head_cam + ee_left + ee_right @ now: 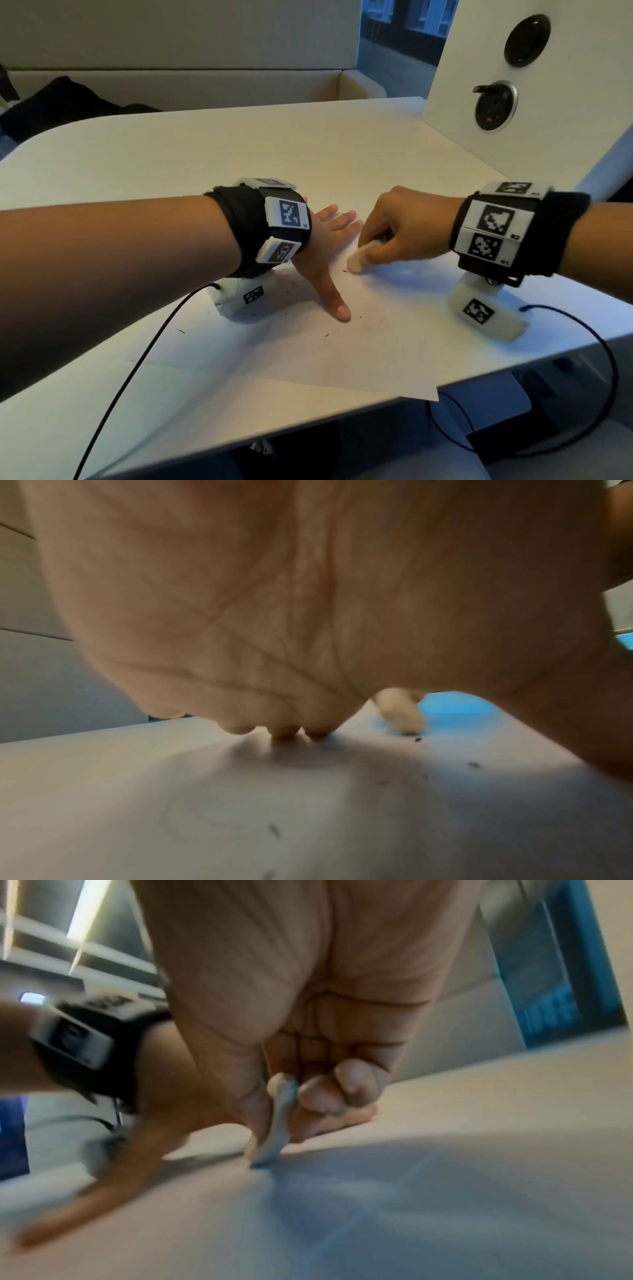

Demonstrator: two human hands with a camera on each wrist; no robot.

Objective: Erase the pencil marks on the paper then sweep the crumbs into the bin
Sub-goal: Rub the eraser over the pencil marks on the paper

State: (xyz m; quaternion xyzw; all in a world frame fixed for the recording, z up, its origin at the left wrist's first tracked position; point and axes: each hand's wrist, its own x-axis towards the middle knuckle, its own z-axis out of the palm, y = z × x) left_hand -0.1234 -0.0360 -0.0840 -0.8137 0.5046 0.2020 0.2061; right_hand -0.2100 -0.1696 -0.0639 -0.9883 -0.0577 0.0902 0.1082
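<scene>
The erasing step is in hand: the right hand [407, 226] pinches a white eraser [359, 259] between thumb and curled fingers [349, 1085], its lower end pressed on the sheet of paper [308, 349] lying on the white surface [239, 144]. The left hand [318, 253] lies flat just left of the eraser, fingers straight and spread, thumb stretched toward the near side, pinning the paper down. Dark crumbs [342, 270] lie scattered on the paper near the thumb and on the near left. Judging by this, the next move calls for short rubbing strokes under a steady holding hand, so the paper does not crease or slide, before any sweeping starts. Faint pencil marks [212, 818] show only dimly under the left palm, and how much is left to erase is hard to make out. No bin appears in any view; the paper's near right corner overhangs the surface's edge.
</scene>
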